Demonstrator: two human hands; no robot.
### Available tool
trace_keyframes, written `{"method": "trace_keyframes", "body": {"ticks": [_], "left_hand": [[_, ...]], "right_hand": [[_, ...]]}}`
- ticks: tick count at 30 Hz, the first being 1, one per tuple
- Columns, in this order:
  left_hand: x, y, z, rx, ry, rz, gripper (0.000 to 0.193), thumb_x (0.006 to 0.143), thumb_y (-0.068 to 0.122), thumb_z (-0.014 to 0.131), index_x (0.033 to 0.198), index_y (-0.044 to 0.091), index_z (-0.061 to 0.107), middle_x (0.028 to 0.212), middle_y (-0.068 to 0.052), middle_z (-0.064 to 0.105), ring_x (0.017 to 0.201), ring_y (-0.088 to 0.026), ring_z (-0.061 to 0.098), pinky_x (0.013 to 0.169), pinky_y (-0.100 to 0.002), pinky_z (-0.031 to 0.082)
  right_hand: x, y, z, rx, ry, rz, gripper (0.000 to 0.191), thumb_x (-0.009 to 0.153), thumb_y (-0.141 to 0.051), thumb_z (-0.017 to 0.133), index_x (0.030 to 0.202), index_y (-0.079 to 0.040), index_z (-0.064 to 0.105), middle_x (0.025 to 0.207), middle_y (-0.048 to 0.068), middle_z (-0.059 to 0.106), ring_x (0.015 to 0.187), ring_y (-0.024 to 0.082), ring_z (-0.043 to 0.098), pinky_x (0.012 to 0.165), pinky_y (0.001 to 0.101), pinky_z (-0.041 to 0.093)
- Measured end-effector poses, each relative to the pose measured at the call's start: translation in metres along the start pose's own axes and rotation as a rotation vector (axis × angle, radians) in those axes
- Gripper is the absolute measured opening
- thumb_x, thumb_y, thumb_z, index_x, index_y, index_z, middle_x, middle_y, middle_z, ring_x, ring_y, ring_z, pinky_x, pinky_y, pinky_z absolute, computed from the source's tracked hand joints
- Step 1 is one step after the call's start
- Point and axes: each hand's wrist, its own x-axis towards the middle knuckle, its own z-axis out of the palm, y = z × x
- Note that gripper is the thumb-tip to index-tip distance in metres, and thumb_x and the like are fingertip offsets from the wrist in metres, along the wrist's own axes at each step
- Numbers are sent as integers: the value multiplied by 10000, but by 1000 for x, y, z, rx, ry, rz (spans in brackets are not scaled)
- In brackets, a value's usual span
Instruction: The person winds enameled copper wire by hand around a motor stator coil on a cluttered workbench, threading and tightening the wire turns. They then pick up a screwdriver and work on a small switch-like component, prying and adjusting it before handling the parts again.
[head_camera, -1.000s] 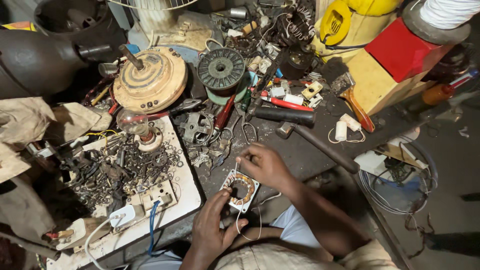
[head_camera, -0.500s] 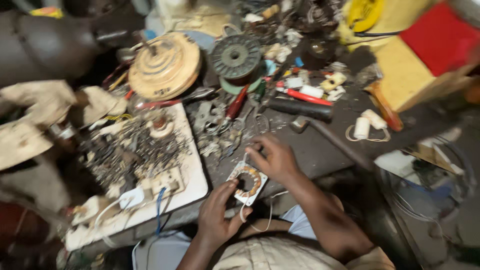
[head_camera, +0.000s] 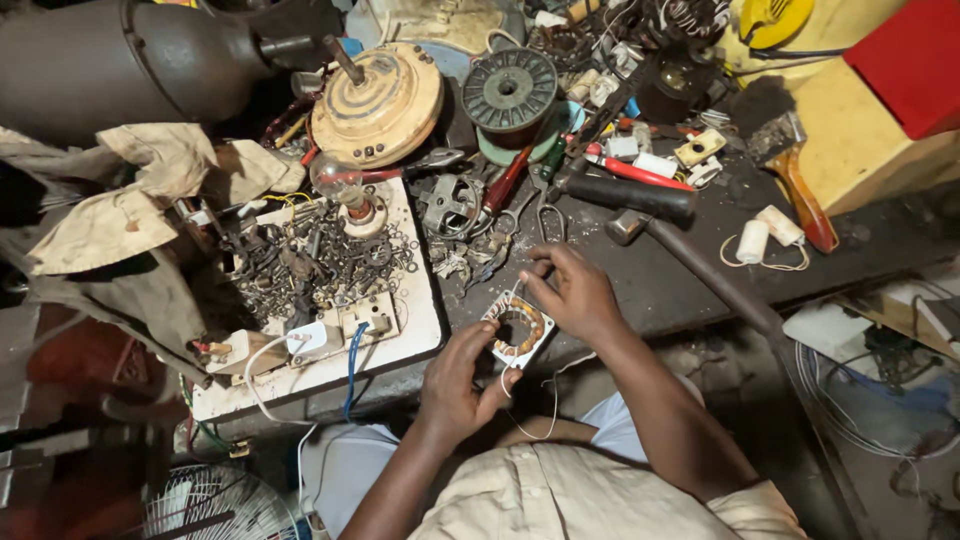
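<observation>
I see my right hand (head_camera: 575, 295) curled over the far edge of the small square motor stator (head_camera: 518, 330), fingertips pinching at its copper winding. My left hand (head_camera: 458, 385) grips the stator's near corner from below, fingers closed around it, at the near edge of the dark surface (head_camera: 690, 270). Left of it, a white tray (head_camera: 420, 330) holds heaped screws and washers (head_camera: 320, 260).

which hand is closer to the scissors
Right. The right hand sits just below the scissors, fingertips almost at the handles. The left hand is lower on the motor stator, farther from them.
</observation>
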Motion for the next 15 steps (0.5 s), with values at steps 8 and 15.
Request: {"method": "trace_keyframes", "body": {"ticks": [8, 15], "left_hand": [[0, 8, -5, -5, 6, -36, 585, 894, 253, 810, 1357, -10, 568, 1322, -226, 648, 1194, -409, 677, 994, -444, 562], [-2, 7, -7, 22, 24, -20, 581, 910, 277, 819, 1358, 2, 573, 1333, -211, 654, 1209, -392, 684, 1006, -436, 566]], "right_hand": [[-2, -9, -1, -41, 28, 23, 304, 905, -180, 781, 1167, -59, 689, 852, 0, 647, 618, 52, 466, 546, 241, 412], [-12, 18, 8, 170, 224, 0, 204, 979, -81, 733, 1166, -18, 684, 881, 6, 613, 685, 58, 443, 604, 233, 359]]}}
